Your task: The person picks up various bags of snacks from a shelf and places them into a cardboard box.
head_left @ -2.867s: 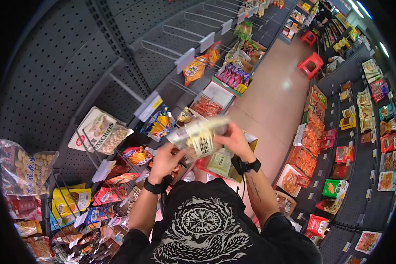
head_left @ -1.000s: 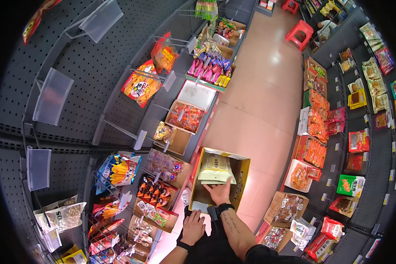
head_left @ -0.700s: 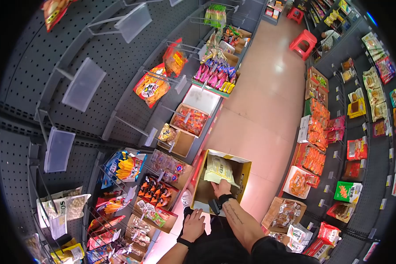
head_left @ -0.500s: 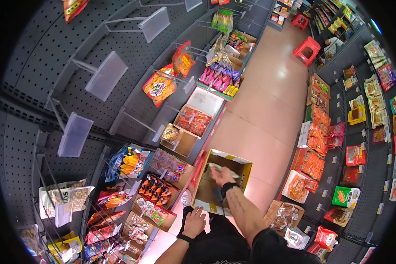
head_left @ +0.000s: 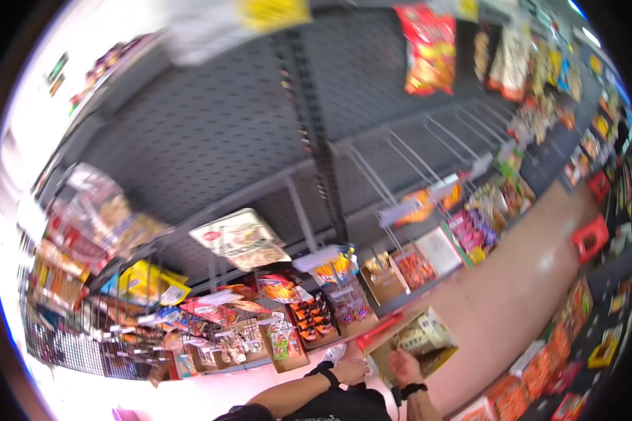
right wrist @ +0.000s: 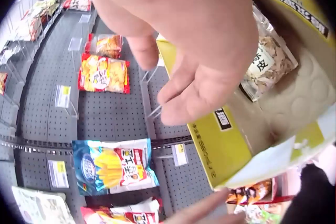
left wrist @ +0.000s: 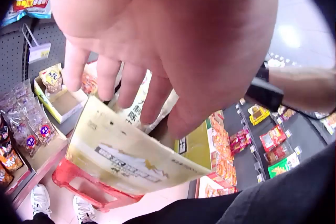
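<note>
A yellow cardboard box [head_left: 439, 359], its top uncovered, stands before the person on a red plastic stool [left wrist: 84, 186]. Inside lies a clear bag of dried pale-brown pieces [right wrist: 278, 58] with a cream label, seen also as a printed packet [head_left: 423, 332] in the head view. The right hand [head_left: 405, 366] is at the box's near side, its fingers loosely bent with nothing between them. Beside the box at the left, the left hand [head_left: 351, 372] lies over the lap, palm down. The left wrist view shows its relaxed fingers [left wrist: 131, 85] overlapping the box wall.
Grey pegboard shelving [head_left: 211, 133] with wire hooks runs along the left. Open cartons of small snacks [head_left: 286, 342] line its lowest shelf. A pistachio-type bag [head_left: 242, 237] hangs above them. Another red stool [head_left: 588, 240] stands farther down the aisle; more snack shelves lie right.
The head view has swung left and blurred. The right hand, earlier gripping a packet inside the box, has let go and drawn back toward the near side. The left hand stays near the lap.
</note>
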Motion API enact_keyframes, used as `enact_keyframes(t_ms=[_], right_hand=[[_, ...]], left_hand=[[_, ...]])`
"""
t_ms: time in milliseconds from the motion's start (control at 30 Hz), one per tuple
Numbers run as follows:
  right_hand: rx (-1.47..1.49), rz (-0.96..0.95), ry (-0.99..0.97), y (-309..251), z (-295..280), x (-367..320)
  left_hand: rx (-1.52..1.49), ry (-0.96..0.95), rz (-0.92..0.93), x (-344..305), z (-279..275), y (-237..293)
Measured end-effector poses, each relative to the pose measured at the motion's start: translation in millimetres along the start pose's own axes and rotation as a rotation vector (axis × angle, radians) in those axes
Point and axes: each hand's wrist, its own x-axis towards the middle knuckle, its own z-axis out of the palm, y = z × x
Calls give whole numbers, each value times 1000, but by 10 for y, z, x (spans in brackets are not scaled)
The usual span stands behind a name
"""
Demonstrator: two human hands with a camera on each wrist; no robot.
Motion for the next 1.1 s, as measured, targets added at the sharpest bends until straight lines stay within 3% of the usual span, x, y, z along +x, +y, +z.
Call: enact_keyframes(t_ms=[67, 100, 133, 200, 233, 267, 333, 400, 433, 467, 500, 533, 600, 700, 733, 800, 867, 900, 967, 1100], right_hand=[[-124, -65, 42, 70, 160, -46], [-175, -115, -85, 70, 367, -175], [-281, -117, -139, -21, 789, -477], [-456, -272, -310, -54, 1337, -597], [-546, -331, -399, -86, 1635, -656], [-591, -412, -463, -120, 1990, -736], [-643, -562, -561, -177, 2721, -812], [-802, -797, -574, -173, 3347, -642], [-838, -1016, -638, -145, 3653, -577], [-977, -1092, -561, -142, 3949, -610], [-1061, -1133, -496, -115, 4191, -700], [-1046, -1215, -487, -45, 4359, -689], [-1038, -1261, -563, 29, 4529, -557], [-925, -1315, -427, 152, 4515, -444], [-929, -1317, -410, 152, 4458, -458], [-848, -1147, -459, 161, 4352, -638], [-761, -1148, -510, 178, 4209, -651], [-735, -1041, -512, 173, 4116, -747], [-654, -903, -546, 199, 3933, -970], [-626, -1021, -533, 338, 3616, -1085]], left_hand=[[-274, 18, -46, -232, -487, 121], [-252, 303, 174, -191, -205, -202], [-422, 279, 8, -545, -916, 113], [-446, 493, -172, -1059, -1505, 153], [-229, 794, -127, -1273, -1540, -65], [-579, 921, -403, -1591, -1907, 95], [-566, 1513, -434, -1809, -1860, -458], [-601, 1791, -349, -1990, -2144, -670], [-640, 1794, -352, -2046, -2268, -751], [-678, 1791, -355, -2085, -2380, -841], [-505, 1773, -353, -2087, -2444, -967], [-636, 1744, -268, -2083, -2526, -936], [-778, 1682, -161, -2061, -2569, -997], [-798, 1696, -105, -2153, -2533, -882], [-830, 1664, -90, -2223, -2531, -822], [-775, 1673, -183, -2373, -2484, -789], [-918, 1539, -136, -2545, -2445, -900], [-937, 1530, -102, -2600, -2484, -845], [-797, 1383, -253, -2772, -2533, -693], [-776, 1183, -311, -2946, -2356, -566]])
